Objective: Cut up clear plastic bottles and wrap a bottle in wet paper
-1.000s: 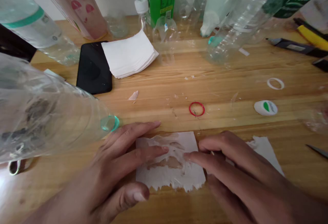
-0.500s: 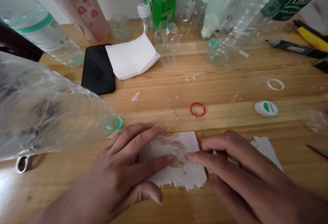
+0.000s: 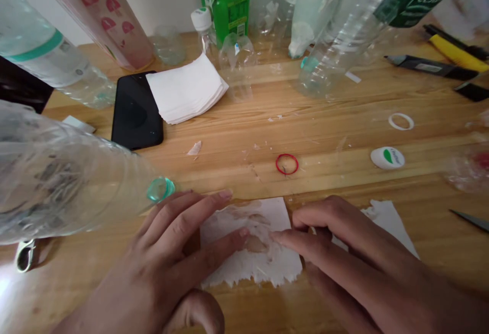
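A torn, damp-looking piece of white tissue paper (image 3: 273, 268) lies flat on the wooden table, wrinkled and partly see-through in its middle. My left hand (image 3: 171, 252) is open over its left side, with the fingers spread and one fingertip pressing near the centre. My right hand (image 3: 344, 257) rests at the right edge. Its index finger is stretched onto the paper, the finger above it is bent, and the thumb is apart and lower down. Partly behind that hand is a second torn piece of tissue (image 3: 393, 224).
A large clear bottle (image 3: 114, 186) lies to the left. Beyond are a black phone (image 3: 135, 112), a tissue stack (image 3: 187, 89) and several upright bottles. A red ring (image 3: 287, 164), a white cap (image 3: 387, 158), a white ring (image 3: 401, 121) and a pointed blade (image 3: 469, 219) lie around.
The view has shifted slightly, so most things appear a little further left. My left thumb has bent inward; both hands stay on or beside the tissue.
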